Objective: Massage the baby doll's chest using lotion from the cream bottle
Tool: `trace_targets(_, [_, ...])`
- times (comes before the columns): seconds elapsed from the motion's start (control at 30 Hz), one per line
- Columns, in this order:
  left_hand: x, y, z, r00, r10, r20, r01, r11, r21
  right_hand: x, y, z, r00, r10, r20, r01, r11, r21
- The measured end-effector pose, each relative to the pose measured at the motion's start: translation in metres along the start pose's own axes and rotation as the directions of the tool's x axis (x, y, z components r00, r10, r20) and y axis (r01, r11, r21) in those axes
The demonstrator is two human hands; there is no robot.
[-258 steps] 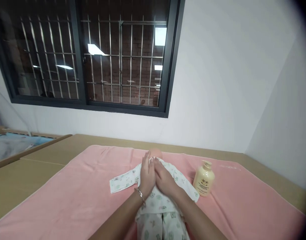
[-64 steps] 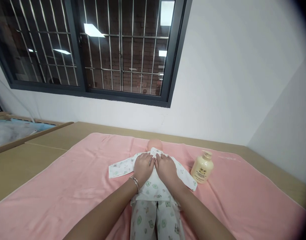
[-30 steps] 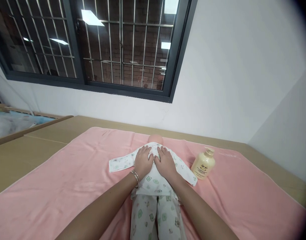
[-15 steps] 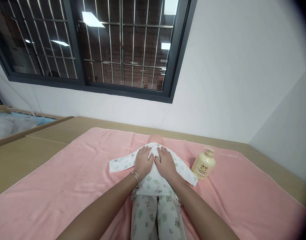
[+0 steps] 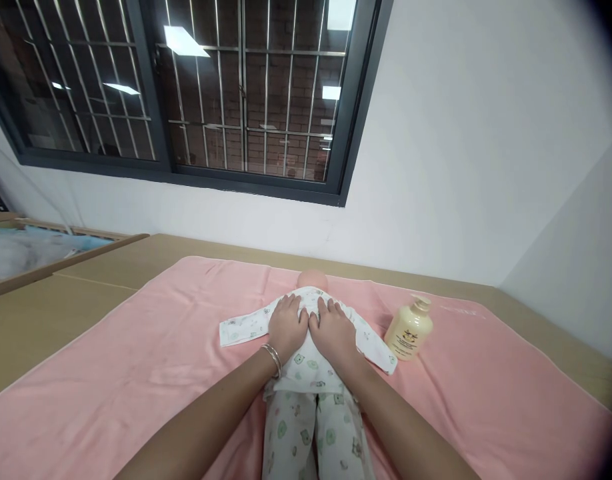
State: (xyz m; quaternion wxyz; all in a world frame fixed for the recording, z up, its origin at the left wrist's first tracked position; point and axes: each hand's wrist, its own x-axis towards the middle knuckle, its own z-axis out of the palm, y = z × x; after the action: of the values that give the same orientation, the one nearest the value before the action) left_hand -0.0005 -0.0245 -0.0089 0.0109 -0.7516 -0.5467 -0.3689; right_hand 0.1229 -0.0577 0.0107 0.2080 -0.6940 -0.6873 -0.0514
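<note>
A baby doll (image 5: 311, 373) in white printed pyjamas lies stretched out on a pink blanket (image 5: 186, 387), its head at the far end and its sleeves spread to both sides. On the left of its upper body rests my left hand (image 5: 287, 328), palm down with the fingers laid flat; a bracelet circles that wrist. My right hand (image 5: 335, 331) lies flat on the right of the upper body, and the two thumbs nearly meet in the middle. Neither hand grips anything. The cloth under the palms is hidden.
A pale yellow pump bottle (image 5: 409, 328) stands on the blanket by the doll's right-side cuff. Behind the tabletop's wooden edge (image 5: 176, 243) rises a white wall (image 5: 436, 133) with a barred window (image 5: 246, 100). At far left is a wooden-edged bin (image 5: 101, 244) holding plastic-wrapped stuff.
The right hand's fingers have shifted very slightly on the doll's upper body. Both hands stay laid on it, and the bottle stands where it was.
</note>
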Motion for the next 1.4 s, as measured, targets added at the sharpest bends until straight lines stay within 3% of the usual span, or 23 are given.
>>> trace_targets(0.27, [0.005,-0.005,0.002,0.99,0.134,0.05,-0.132,0.991,-0.036,0.012,0.015,0.01,0.983,-0.185,0.013,0.183,0.98,0.074])
trace_targets(0.5, [0.0,-0.007,0.0,0.987,0.162,-0.015,-0.163,0.982,-0.092,0.002,0.007,0.001,0.991,-0.132,-0.026,0.133,0.991,0.036])
trace_targets(0.8, [-0.001,-0.004,-0.001,0.998,0.056,0.003,-0.055,0.996,-0.072,-0.004,-0.002,-0.006,1.0,-0.025,-0.015,0.025,1.0,-0.002])
trace_targets(1.1, [0.004,-0.001,-0.004,0.983,0.176,0.058,-0.177,0.984,0.016,0.007,0.013,0.008,0.982,-0.185,0.022,0.181,0.976,0.121])
trace_targets(1.23, [0.0,-0.001,-0.006,0.974,0.221,0.043,-0.223,0.974,0.041,0.006,0.015,0.007,0.969,-0.245,-0.024,0.247,0.961,0.123])
trace_targets(1.4, [-0.005,0.0,-0.007,0.978,0.211,0.005,-0.211,0.976,0.054,-0.004,0.006,-0.002,0.983,-0.174,-0.054,0.177,0.983,0.047])
